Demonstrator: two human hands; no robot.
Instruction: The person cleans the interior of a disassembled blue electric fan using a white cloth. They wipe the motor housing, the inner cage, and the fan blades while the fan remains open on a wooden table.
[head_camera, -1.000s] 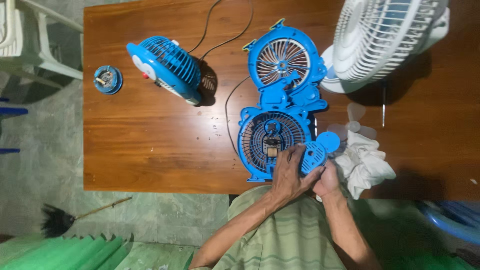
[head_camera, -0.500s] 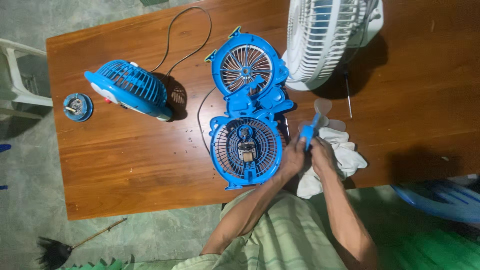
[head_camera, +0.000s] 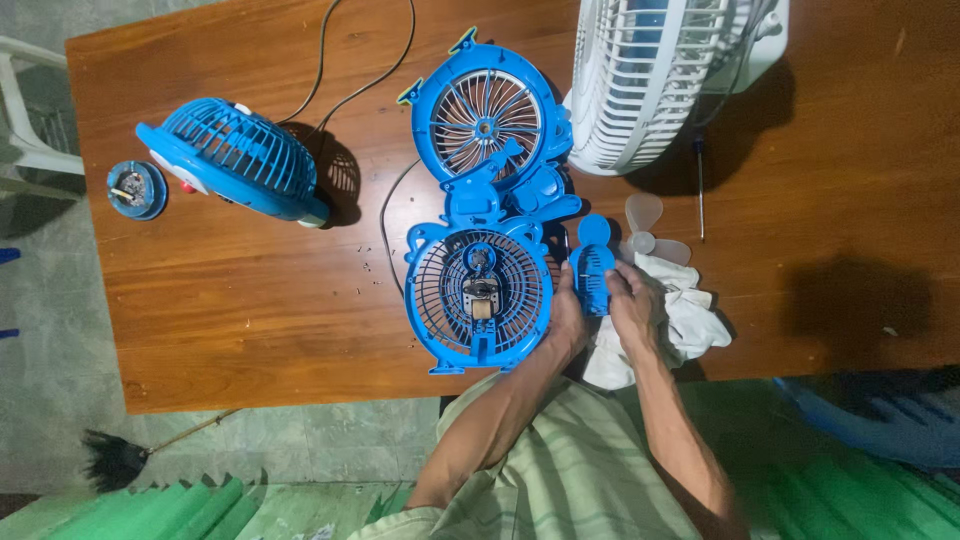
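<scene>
While both hands meet near the counter's (head_camera: 250, 320) front edge, the left hand (head_camera: 566, 318) and right hand (head_camera: 633, 300) are closed on a small blue fan part (head_camera: 594, 275) held between them — an oval piece with ribbed slats, upright in the grip. Left fingers wrap its left side, right fingers its right side.

Just left of the left hand, touching or nearly so: opened blue fan housing (head_camera: 478, 300), lying flat, grille up, motor showing at centre. Hinged above it, second blue grille half (head_camera: 485, 118) with silver radial spokes.

Under and right of the right hand: crumpled white cloth (head_camera: 690, 310). Just above the cloth, clear plastic fan blades (head_camera: 645, 225). Thin screwdriver (head_camera: 699, 190) lies further right, near vertical in view.

Top right: white fan (head_camera: 650, 70), grille facing up. Far left: another blue fan (head_camera: 235, 165), assembled, lying on its side — black cord (head_camera: 350, 80) runs off the top edge. Small blue round piece (head_camera: 137, 188) near the left edge of the counter. Few tiny screws (head_camera: 372, 268) scattered mid-counter.

Floor below left: small dark brush (head_camera: 120, 458). White plastic chair (head_camera: 30, 120) at far left.
</scene>
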